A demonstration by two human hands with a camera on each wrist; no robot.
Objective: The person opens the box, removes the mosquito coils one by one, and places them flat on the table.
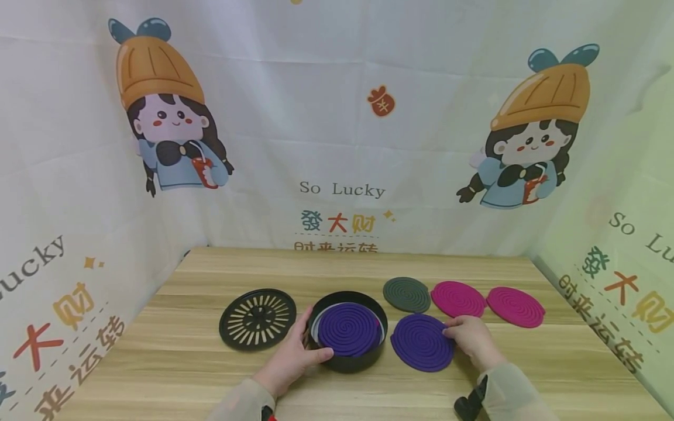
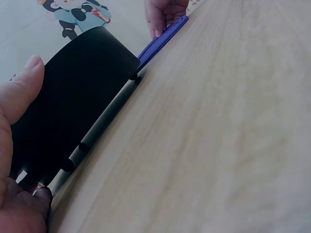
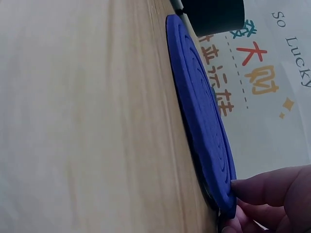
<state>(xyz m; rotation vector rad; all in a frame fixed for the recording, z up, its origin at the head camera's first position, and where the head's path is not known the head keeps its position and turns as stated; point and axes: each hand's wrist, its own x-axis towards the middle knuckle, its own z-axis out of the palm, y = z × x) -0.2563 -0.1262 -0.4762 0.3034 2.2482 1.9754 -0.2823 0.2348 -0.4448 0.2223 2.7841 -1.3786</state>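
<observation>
My left hand point(image 1: 289, 359) grips a round black mosquito coil box point(image 1: 354, 365) from its left side, thumb at the near rim. Inside the box lies a purple mosquito coil point(image 1: 347, 328), with a pale ring showing around it. With my right hand point(image 1: 474, 339), I pinch the right edge of another purple mosquito coil point(image 1: 422, 344), just right of the box. In the right wrist view, the thumb and fingers hold the end of that purple coil point(image 3: 204, 116), which lies low along the tabletop. The left wrist view shows the box's dark outer wall point(image 2: 82, 87) beside my thumb.
To the left of the box lies a black slotted lid point(image 1: 258, 316). Behind and to the right are a grey-green coil point(image 1: 405, 294), a pink coil point(image 1: 457, 299) and a second pink coil point(image 1: 516, 307). A printed cloth point(image 1: 337, 117) hangs around the wooden table point(image 1: 174, 351).
</observation>
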